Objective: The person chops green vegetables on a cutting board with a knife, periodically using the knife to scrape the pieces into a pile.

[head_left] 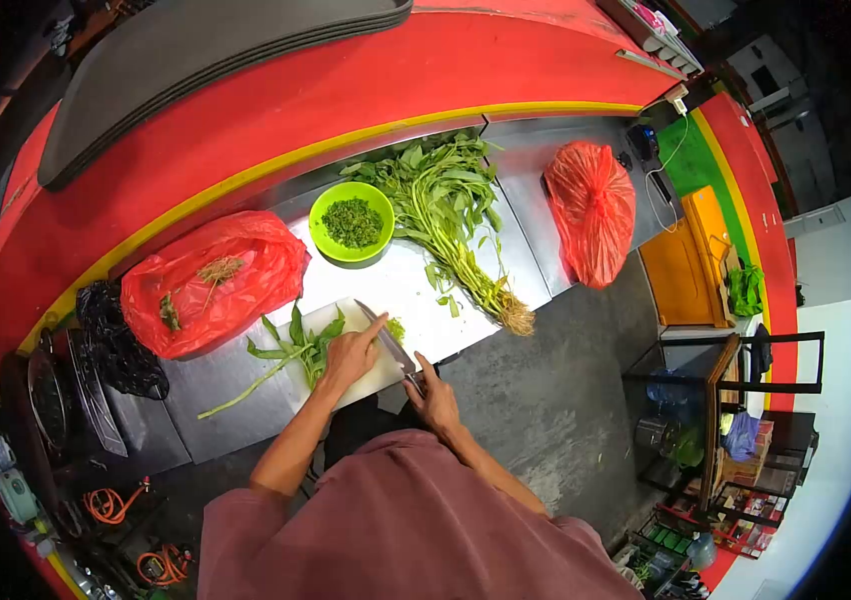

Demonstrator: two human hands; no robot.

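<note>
My right hand (433,398) is closed round the handle of a knife (387,335), whose blade points up and left over a white cutting board (378,377). Beside the blade, my left hand (354,354) rests over leafy green stems (298,347) on the board, its index finger stretched toward the blade; whether it grips a stem is hidden. Finely cut greens (397,329) lie just right of the blade. Behind the board stands a lime green bowl (322,226) of chopped greens. A large bunch of leafy stalks with roots (449,212) lies to the bowl's right.
An open red plastic bag (266,250) with plant scraps lies at the left, beside a black bag (118,340). A tied red bag (594,215) sits at the right end of the metal counter. Dark trays (226,50) lie on the red ledge.
</note>
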